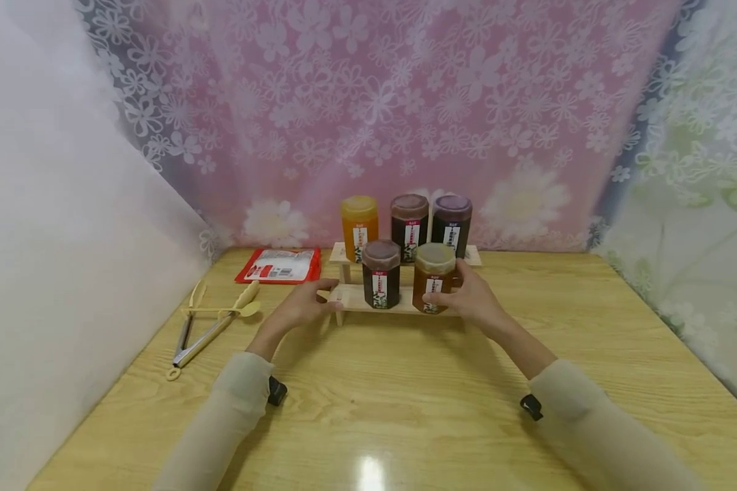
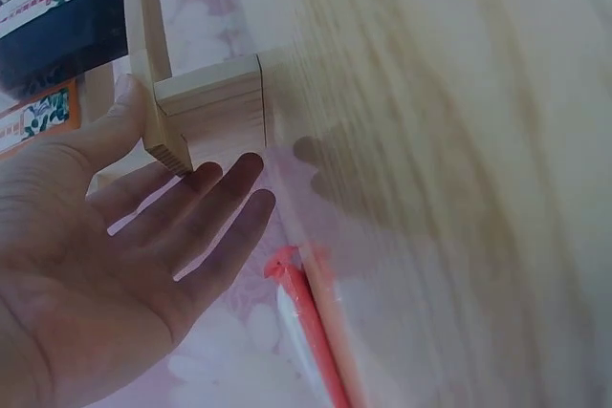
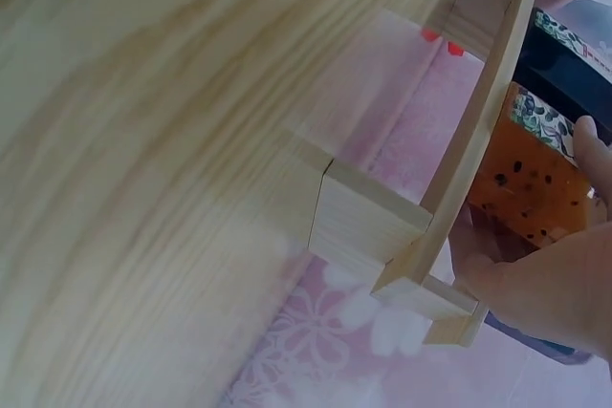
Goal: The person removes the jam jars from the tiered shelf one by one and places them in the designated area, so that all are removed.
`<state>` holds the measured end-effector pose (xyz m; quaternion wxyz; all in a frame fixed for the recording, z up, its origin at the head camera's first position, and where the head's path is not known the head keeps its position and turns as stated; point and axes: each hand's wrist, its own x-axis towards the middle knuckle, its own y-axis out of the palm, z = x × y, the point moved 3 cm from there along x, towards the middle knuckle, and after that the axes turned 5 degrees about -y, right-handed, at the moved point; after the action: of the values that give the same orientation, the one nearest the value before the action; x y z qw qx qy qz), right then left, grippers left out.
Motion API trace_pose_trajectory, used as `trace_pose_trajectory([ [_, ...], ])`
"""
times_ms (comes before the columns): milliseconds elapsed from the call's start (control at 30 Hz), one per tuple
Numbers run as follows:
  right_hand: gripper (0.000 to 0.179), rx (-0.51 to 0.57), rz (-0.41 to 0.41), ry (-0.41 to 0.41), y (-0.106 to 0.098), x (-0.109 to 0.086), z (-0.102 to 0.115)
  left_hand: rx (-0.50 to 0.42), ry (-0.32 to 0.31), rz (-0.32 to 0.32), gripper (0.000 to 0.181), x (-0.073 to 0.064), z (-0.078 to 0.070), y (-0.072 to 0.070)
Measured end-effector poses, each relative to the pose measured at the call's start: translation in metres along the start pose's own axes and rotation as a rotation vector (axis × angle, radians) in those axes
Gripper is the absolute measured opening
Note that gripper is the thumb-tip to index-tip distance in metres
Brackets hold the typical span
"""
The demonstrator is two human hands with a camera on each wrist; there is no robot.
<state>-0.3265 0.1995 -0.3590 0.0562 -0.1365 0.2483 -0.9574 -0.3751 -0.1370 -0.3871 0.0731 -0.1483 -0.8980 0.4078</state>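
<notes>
A two-tier wooden rack (image 1: 351,298) carries hexagonal jars. On its lower tier, my right hand (image 1: 478,300) grips an amber jar (image 1: 422,278) at the right, thumb across the front and fingers around the side. Dark specks show inside this jar (image 3: 521,183) in the right wrist view. A dark jar (image 1: 381,276) stands to its left on the same tier. At the lower tier's left end is my left hand (image 1: 304,305); the left wrist view shows its thumb and index finger about the board end (image 2: 170,153), the other fingers spread below.
On the upper tier stand an orange jar (image 1: 351,232) and two dark jars, one brown-lidded (image 1: 401,232) and one purple-lidded (image 1: 460,228). A red-and-white packet (image 1: 288,262) lies behind my left hand. Tongs (image 1: 205,337) lie at the table's left, near the white side wall (image 1: 67,273).
</notes>
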Motion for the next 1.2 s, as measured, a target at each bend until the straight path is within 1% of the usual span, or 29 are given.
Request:
trace_pose_trajectory([
  [133, 0.089, 0.0, 0.011, 0.011, -0.007, -0.002, 0.0, 0.027, 0.005, 0.002, 0.058, 0.005, -0.005, -0.001],
  [367, 0.09, 0.043, 0.031, 0.015, -0.016, -0.01, -0.001, 0.074, 0.018, 0.014, 0.058, 0.008, -0.009, -0.002],
  [567, 0.089, 0.002, 0.049, 0.011, -0.028, -0.015, -0.005, 0.102, 0.024, 0.009, 0.059, 0.007, -0.008, -0.008],
  [800, 0.084, 0.018, 0.04, 0.041, -0.044, -0.021, -0.009, 0.077, 0.018, 0.01, 0.059, 0.006, -0.008, -0.011],
  [1067, 0.088, 0.011, 0.03, 0.068, -0.062, -0.029, -0.016, 0.041, 0.004, 0.013, 0.06, 0.004, -0.005, -0.008],
  [1200, 0.09, 0.002, 0.029, 0.088, -0.074, -0.032, -0.021, 0.047, 0.004, 0.016, 0.06, 0.002, -0.006, -0.005],
])
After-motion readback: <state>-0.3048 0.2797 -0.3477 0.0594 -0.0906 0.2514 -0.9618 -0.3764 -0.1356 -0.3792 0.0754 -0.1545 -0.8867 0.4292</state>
